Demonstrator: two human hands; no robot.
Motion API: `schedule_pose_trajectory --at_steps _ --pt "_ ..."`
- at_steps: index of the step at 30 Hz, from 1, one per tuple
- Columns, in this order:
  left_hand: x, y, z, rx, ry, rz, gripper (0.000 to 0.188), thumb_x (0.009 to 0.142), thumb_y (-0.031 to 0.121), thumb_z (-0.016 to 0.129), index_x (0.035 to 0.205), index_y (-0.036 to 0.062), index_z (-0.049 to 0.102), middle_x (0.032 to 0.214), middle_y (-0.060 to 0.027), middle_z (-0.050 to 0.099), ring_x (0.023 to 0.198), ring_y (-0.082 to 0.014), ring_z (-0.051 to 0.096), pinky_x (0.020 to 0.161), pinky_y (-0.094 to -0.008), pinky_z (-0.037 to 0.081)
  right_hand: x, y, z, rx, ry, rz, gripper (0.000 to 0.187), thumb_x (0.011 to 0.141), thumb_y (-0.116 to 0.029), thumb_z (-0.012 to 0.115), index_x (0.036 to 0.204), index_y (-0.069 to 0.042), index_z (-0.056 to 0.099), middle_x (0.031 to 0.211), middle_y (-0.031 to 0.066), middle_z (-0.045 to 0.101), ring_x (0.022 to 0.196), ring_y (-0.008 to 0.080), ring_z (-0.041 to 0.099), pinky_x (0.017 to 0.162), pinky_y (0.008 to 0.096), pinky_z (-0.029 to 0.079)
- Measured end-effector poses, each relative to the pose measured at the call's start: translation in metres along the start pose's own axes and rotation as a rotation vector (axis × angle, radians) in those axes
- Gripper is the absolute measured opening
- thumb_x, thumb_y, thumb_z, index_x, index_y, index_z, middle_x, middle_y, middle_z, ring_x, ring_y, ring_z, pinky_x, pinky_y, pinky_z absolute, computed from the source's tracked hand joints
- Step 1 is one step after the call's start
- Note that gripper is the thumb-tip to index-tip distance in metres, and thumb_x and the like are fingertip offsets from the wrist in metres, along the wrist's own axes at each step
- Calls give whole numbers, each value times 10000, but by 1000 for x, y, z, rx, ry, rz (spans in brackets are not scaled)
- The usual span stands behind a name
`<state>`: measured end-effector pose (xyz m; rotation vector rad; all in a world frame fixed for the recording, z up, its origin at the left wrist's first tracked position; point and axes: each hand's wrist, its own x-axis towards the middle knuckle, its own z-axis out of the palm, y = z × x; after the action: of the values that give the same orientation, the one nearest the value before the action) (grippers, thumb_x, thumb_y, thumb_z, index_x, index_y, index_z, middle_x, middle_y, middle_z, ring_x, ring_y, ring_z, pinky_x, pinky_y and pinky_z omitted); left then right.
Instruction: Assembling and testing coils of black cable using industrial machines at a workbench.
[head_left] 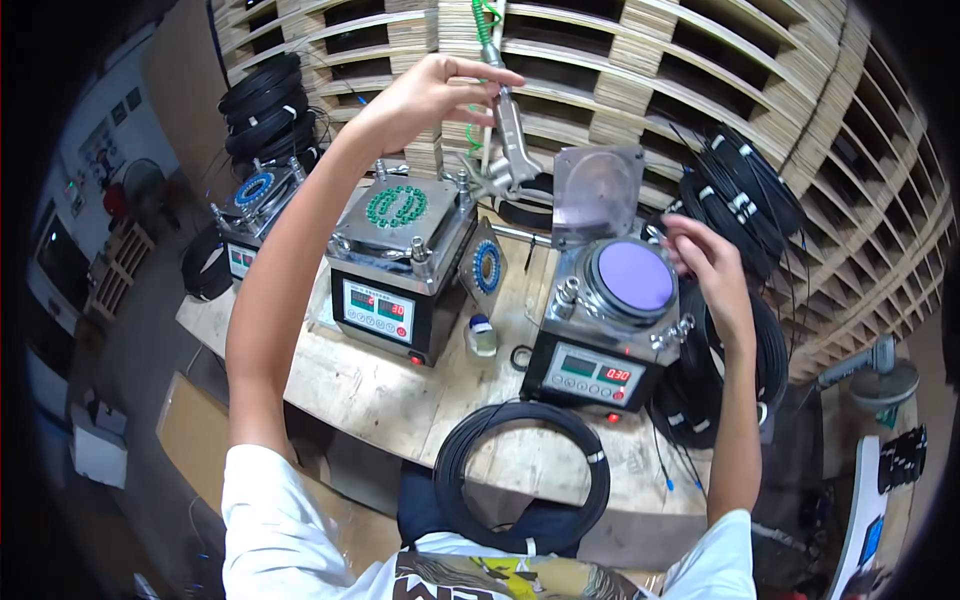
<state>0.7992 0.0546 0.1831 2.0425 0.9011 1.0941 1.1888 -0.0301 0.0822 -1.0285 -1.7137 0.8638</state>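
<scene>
My left hand (440, 98) is raised, fingers stretched apart, against a metal air gun (510, 130) that hangs from a green coiled hose (486, 22). One finger crosses in front of the gun. My right hand (706, 262) has curled fingers at the back right corner of a polishing machine (592, 372), close to a metal clamp knob (654, 232). What lies between those fingers is hidden. A round purple pad (636, 277) sits on top of this machine. Behind the pad a clear square cover (597, 192) stands upright.
A second machine (372, 310) bears a plate with green-ringed fittings (397, 207); a blue-ringed plate (486, 268) leans beside it. A capped bottle (481, 337) stands between the machines. A black cable coil (452, 470) overhangs the front edge. More cable coils (745, 190) lie right; stacked pallets (600, 65) rise behind.
</scene>
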Motion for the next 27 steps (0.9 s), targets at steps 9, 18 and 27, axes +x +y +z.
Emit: schedule_pose_trajectory --at_steps 9,18,27 --pt "-29 77 126 -192 -217 32 260 985 83 635 1228 27 707 1167 -103 720 1022 -146 703 915 -318 610 14 -58 48 191 -477 44 442 944 -264 658 1275 27 620 1091 124 708 1015 182 685 902 311 535" --pt "-22 -16 128 -201 377 108 228 945 71 662 1150 -12 609 1122 -133 674 986 -166 683 814 -283 563 -20 -67 -8 233 -191 128 430 930 -164 665 1331 -34 582 982 125 705 896 181 716 817 319 588" --pt "-28 -177 193 -198 113 -138 376 917 139 734 1234 -40 639 1021 -128 736 877 -148 682 784 -318 568 -67 -43 33 115 195 91 311 968 -137 634 1256 -19 638 892 19 648 830 100 632 776 248 500"
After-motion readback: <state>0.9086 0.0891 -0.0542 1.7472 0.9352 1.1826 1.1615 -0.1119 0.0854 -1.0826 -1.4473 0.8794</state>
